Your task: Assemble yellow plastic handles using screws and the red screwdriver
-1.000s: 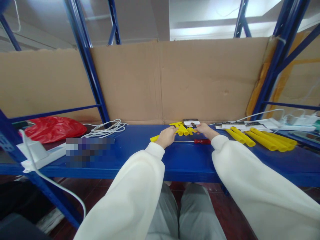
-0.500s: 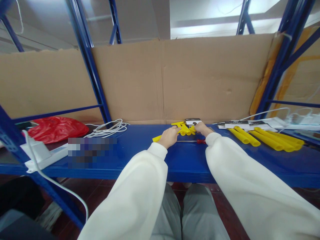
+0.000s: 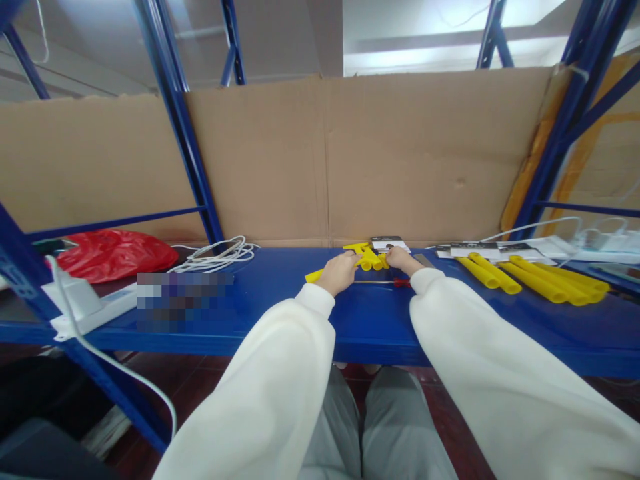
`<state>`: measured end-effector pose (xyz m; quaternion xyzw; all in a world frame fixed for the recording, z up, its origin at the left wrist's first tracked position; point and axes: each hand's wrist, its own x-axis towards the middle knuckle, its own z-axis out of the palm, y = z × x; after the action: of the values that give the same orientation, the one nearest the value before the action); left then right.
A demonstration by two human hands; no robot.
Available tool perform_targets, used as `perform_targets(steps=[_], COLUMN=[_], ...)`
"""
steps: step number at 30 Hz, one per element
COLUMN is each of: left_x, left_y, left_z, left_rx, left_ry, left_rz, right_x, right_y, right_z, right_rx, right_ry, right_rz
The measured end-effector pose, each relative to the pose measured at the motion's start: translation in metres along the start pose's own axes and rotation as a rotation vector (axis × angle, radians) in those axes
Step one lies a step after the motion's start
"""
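Observation:
My left hand is closed around a yellow plastic tube, whose end sticks out on its left. Several yellow tubular pieces lie in a small cluster just past its fingertips. On the right side of that cluster is my right hand, its fingers drawn together; what they hold is too small to make out. Below the hands lies a screwdriver with a red handle and a thin metal shaft, its handle end close to my right sleeve. Behind my right hand sits a black-and-white card.
Longer yellow tubes with card tops lie on the blue shelf at right. At left are a coiled white cable, a red plastic bag and a white power strip. Cardboard stands behind.
My right hand has shifted slightly left, nearer the yellow cluster, and more of the card behind it shows. My left hand stays nearly in place on the tube.

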<state>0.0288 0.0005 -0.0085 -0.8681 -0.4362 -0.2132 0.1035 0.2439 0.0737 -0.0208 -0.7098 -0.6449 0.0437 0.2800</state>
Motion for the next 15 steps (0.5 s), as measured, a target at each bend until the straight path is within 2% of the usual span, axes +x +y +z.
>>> perform_targets(steps=[5,9,15], left_x=[0.000,-0.001,-0.003], left_y=[-0.001,0.000,-0.002], left_z=[0.000,-0.002,-0.008], left_rx=[0.000,0.008,0.018], left_ry=[0.002,0.014,0.041], left_rz=[-0.004,-0.030,-0.164], right_x=[-0.008,-0.018,-0.027], right_y=[-0.004,-0.010,-0.017], right_z=[-0.009,-0.017,-0.019], right_rx=[-0.109,-0.194,-0.130], right_ry=[-0.009,-0.005,-0.072], right_rz=[0.003,-0.099,-0.234])
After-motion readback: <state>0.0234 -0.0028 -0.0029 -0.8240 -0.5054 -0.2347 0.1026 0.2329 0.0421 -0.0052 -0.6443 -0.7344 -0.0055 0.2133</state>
